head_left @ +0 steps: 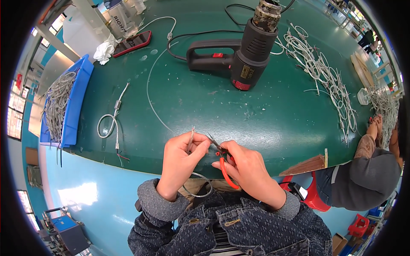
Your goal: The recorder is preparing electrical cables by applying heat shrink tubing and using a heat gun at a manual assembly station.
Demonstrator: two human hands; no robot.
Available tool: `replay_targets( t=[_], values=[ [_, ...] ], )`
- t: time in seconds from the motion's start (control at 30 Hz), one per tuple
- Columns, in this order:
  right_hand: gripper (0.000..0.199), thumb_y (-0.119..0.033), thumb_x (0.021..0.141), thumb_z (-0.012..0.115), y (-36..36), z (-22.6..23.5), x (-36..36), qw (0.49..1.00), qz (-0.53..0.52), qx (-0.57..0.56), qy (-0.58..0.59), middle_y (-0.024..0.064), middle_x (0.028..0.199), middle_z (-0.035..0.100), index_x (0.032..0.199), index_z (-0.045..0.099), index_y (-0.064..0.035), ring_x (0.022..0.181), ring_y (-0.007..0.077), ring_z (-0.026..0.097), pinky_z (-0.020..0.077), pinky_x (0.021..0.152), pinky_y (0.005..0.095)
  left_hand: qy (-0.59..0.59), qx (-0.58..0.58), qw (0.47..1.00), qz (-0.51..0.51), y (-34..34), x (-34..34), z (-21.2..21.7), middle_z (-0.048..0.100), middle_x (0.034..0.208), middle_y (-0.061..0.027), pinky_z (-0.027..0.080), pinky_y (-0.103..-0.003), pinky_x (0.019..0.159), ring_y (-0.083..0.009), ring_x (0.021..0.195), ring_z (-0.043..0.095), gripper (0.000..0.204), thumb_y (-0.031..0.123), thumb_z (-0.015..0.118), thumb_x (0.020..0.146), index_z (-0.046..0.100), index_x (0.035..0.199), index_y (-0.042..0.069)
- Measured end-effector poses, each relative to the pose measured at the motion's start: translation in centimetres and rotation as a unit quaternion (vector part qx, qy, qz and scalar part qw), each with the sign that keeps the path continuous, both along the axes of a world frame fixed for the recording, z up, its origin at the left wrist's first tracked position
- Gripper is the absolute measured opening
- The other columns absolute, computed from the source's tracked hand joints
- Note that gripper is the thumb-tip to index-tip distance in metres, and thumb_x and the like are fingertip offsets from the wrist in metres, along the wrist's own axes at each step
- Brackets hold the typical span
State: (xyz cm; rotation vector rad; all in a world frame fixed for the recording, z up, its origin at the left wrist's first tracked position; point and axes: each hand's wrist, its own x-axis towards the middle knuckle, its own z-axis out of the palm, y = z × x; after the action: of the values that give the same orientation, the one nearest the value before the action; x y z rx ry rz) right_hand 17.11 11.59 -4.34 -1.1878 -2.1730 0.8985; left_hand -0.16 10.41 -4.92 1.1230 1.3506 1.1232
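My left hand (181, 155) pinches a thin grey cable (191, 137) near its stripped end, which points up between thumb and fingers. A loop of grey cable (200, 196) hangs below this hand, over the table's near edge. In my right hand (250, 168) is a pair of orange-handled cutters (229, 176), the fingers wrapped around its handles. Its narrow dark jaws point up and left, close beside my left fingertips. Whether the blades touch the cable, I cannot tell. Both hands are at the near edge of the green table (179, 98).
A black heat gun (254, 53) stands at the back. On the left are a blue tray (81, 102) of cables, a loose cable (114, 117), a red-edged phone (133, 44) and crumpled tissue (103, 51). Bundled cables (320, 70) lie right, near a seated co-worker (363, 177).
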Motion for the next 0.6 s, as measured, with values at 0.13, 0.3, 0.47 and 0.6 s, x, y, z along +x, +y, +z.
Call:
replay_targets(
  t=[0.13, 0.3, 0.47, 0.6],
  values=[
    [0.034, -0.022, 0.078, 0.069, -0.1, -0.5, 0.0, 1.000, -0.003, 0.007, 0.003, 0.0142, 0.068, 0.059, 0.096, 0.050, -0.0011, 0.056, 0.0314, 0.057, 0.0421, 0.050, 0.0380, 0.025, 0.039, 0.999, -0.004, 0.0, -0.2, -0.7, 0.057, 0.068, 0.0016, 0.034, -0.018, 0.047, -0.0016, 0.054, 0.047, 0.010, 0.006, 0.060, 0.084, 0.061, 0.083, -0.003],
    [0.033, -0.021, 0.078, 0.069, 0.3, -1.1, 0.3, 0.999, 0.004, -0.026, -0.041, 0.0150, 0.066, 0.059, 0.096, 0.051, -0.0010, 0.054, 0.0315, 0.056, 0.0411, 0.049, 0.0371, 0.116, 0.017, 0.993, -0.014, 0.5, -0.1, -0.7, 0.057, 0.066, 0.0000, 0.038, -0.020, 0.051, -0.0030, 0.057, 0.049, 0.010, 0.004, 0.060, 0.082, 0.061, 0.080, -0.005],
    [0.031, -0.021, 0.078, 0.069, 0.9, -1.1, 0.6, 0.998, 0.015, -0.006, -0.062, 0.0141, 0.069, 0.060, 0.096, 0.052, -0.0014, 0.058, 0.0322, 0.058, 0.0421, 0.051, 0.0385, 0.234, 0.056, 0.971, -0.006, 0.6, -0.3, -0.6, 0.056, 0.063, -0.0050, 0.036, -0.024, 0.048, -0.0085, 0.050, 0.046, 0.008, 0.003, 0.062, 0.077, 0.062, 0.081, -0.004],
    [0.029, -0.018, 0.075, 0.068, 1.5, 0.3, 1.3, 0.987, 0.027, 0.044, -0.155, 0.0122, 0.073, 0.059, 0.096, 0.055, -0.0028, 0.064, 0.0319, 0.059, 0.0438, 0.055, 0.0402, 0.293, 0.094, 0.952, -0.004, 0.9, -0.6, -0.5, 0.056, 0.067, -0.0075, 0.036, -0.027, 0.047, -0.0128, 0.049, 0.045, 0.010, 0.002, 0.063, 0.074, 0.063, 0.083, -0.003]
  ],
)
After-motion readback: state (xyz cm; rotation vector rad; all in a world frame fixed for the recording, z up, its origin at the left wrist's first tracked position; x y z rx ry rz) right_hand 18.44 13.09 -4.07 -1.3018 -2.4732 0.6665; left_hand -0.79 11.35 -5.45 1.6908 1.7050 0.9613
